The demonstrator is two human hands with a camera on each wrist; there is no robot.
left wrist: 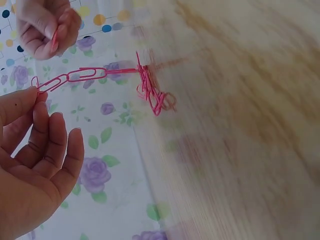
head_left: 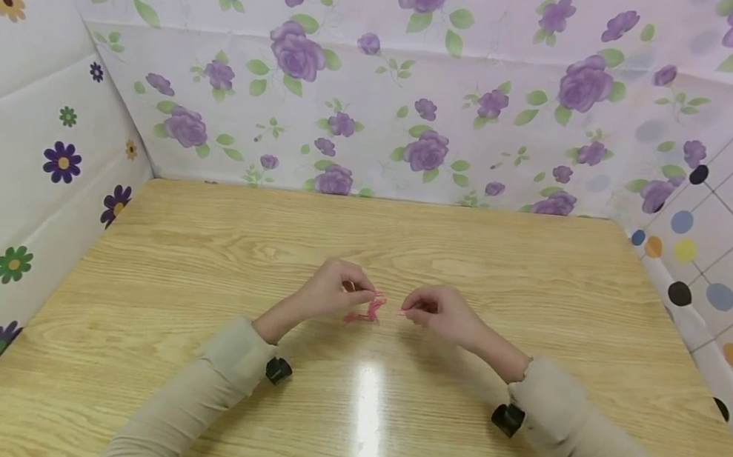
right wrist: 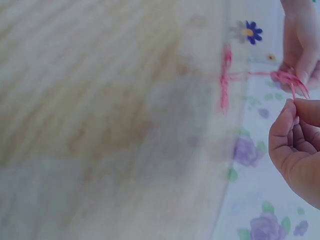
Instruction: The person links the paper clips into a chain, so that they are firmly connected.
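Observation:
My left hand (head_left: pixel 331 292) pinches the upper end of a pink paper clip chain (left wrist: pixel 87 74) between thumb and forefinger. A few links hang slack from the fingertips, and the rest lies bunched on the wooden table. To the right, my right hand (head_left: pixel 446 316) pinches a single pink paper clip (right wrist: pixel 294 92) by one end, its tip pointing toward the left hand. In the head view a small gap separates this clip from the chain. Whether the two touch in the right wrist view I cannot tell, since they overlap there.
Under both hands spreads the light wooden table (head_left: pixel 217 243), with a bright glare streak near its front. A flowered sheet (head_left: pixel 377 125) stands along the back edge, and patterned sheets flank both sides. Each wrist carries a small black camera (head_left: pixel 278 370).

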